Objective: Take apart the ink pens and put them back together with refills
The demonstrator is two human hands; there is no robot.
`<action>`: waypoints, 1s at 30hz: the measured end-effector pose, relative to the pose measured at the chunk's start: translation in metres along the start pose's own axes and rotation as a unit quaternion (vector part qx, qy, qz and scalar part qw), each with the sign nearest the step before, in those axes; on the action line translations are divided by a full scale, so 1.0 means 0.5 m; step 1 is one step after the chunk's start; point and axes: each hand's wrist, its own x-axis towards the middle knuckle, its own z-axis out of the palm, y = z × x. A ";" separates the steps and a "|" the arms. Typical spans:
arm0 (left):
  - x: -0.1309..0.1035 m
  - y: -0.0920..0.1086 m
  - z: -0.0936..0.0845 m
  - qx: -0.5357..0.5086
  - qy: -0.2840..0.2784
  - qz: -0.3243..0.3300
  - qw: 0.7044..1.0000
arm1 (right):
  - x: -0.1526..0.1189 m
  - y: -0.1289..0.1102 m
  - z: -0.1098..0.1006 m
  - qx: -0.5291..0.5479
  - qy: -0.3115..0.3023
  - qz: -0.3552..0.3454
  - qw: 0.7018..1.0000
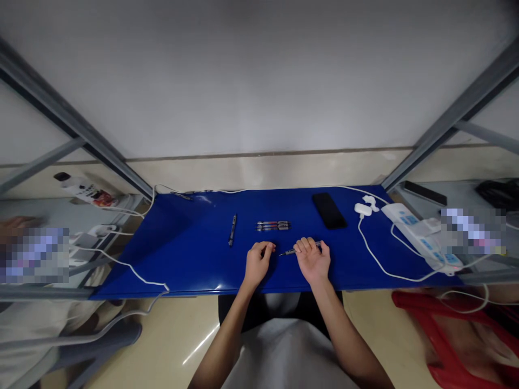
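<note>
My right hand (313,260) is turned palm up with its fingers curled round a grey pen (289,252), whose tip points left. Beside it, my left hand (258,262) rests near the front of the blue table (194,259), thumb and forefinger pressed together; whether anything small is between them is too small to tell. Just beyond both hands, several pens (273,225) lie side by side, level with one another. Another grey pen (232,230) lies alone to their left, pointing away from me.
A black phone (328,210) lies right of the pens. Further right are a white charger (362,209), its cable and a power strip (421,237). A bottle (87,192) stands at the left, near another person's hand (18,222). Metal posts flank the table.
</note>
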 end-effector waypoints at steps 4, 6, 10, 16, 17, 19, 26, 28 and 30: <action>0.000 -0.002 0.001 -0.002 0.001 -0.006 1.000 | 0.000 0.000 0.001 -0.010 0.001 0.007 1.000; 0.000 -0.003 0.001 -0.002 0.001 -0.006 1.000 | 0.000 0.000 0.000 -0.010 -0.001 0.008 1.000; -0.001 -0.003 0.001 -0.003 0.002 -0.005 1.000 | -0.001 0.001 0.000 -0.001 -0.007 0.013 1.000; -0.001 0.000 0.000 0.001 0.000 -0.002 1.000 | -0.003 0.002 0.004 -0.016 -0.004 0.008 1.000; -0.001 0.000 0.000 0.000 -0.001 -0.003 1.000 | -0.004 0.002 0.005 -0.026 -0.001 0.006 1.000; -0.001 0.000 0.000 -0.001 -0.002 -0.004 1.000 | -0.004 0.002 0.005 -0.047 0.007 0.001 0.999; -0.001 0.000 -0.001 0.002 0.000 -0.002 1.000 | -0.004 0.003 0.009 -0.075 0.015 -0.005 0.997; -0.001 0.000 -0.001 0.001 0.003 -0.001 1.000 | -0.004 0.003 0.009 -0.073 0.018 -0.007 0.997; -0.002 0.000 0.000 0.001 0.004 -0.001 1.000 | -0.005 0.003 0.009 -0.068 0.018 -0.005 0.997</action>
